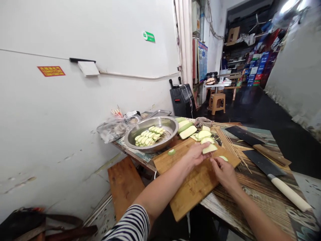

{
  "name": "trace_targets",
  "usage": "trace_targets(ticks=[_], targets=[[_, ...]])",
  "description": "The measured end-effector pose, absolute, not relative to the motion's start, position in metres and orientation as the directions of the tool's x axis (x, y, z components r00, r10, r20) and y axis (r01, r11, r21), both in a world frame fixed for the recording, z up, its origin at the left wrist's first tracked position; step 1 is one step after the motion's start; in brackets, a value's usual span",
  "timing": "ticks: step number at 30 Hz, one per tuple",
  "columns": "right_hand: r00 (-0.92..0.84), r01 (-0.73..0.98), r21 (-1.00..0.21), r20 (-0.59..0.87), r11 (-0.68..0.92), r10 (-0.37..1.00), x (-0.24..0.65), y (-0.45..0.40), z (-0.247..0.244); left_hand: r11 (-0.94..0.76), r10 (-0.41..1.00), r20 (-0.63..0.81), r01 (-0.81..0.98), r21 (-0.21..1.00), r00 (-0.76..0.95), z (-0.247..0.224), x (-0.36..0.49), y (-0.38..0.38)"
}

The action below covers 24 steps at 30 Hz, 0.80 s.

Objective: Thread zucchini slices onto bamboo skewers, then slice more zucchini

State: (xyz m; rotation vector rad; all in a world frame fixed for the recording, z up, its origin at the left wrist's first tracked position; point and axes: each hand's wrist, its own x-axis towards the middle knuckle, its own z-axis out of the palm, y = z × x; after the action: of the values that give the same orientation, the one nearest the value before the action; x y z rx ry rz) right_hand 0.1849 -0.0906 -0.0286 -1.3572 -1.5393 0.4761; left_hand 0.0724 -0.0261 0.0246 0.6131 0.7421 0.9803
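Over the wooden cutting board (193, 182), my left hand (197, 154) is closed on a pale zucchini slice (209, 148) with a green edge. My right hand (222, 169) pinches the lower end of a thin skewer (212, 154) at that slice. More cut slices (204, 134) lie just beyond the hands, and one slice (223, 158) rests by my right fingers. A small end piece (171, 152) is on the board's left part. Skewered slices (149, 136) sit in the steel basin (130, 141) at the left.
Loose skewers (229, 145) lie right of the board. Two cleavers (263, 162) (244, 134) are on the table's right side. Peeled zucchinis (188, 132) are beside the basin, plastic bags (112, 129) behind it. A wooden bench (125, 184) stands below left.
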Motion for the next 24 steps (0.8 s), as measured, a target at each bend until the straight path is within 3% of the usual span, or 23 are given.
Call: trace_targets(ticks=[4,11,24], targets=[[0.083,0.452,-0.843,0.366,0.293,0.927,0.181,-0.090,-0.030,0.395,0.911,-0.235,-0.554,0.733,0.338,0.031,0.067,-0.022],[0.056,0.359,-0.901,0.281,0.243,0.958,0.178,-0.093,-0.030,0.385,0.918,-0.273,-0.476,0.791,0.289,0.023,0.080,-0.033],[0.139,0.405,-0.885,0.309,0.231,0.941,0.178,-0.094,-0.026,0.461,0.885,-0.341,-0.501,0.733,0.315,0.016,0.087,-0.037]])
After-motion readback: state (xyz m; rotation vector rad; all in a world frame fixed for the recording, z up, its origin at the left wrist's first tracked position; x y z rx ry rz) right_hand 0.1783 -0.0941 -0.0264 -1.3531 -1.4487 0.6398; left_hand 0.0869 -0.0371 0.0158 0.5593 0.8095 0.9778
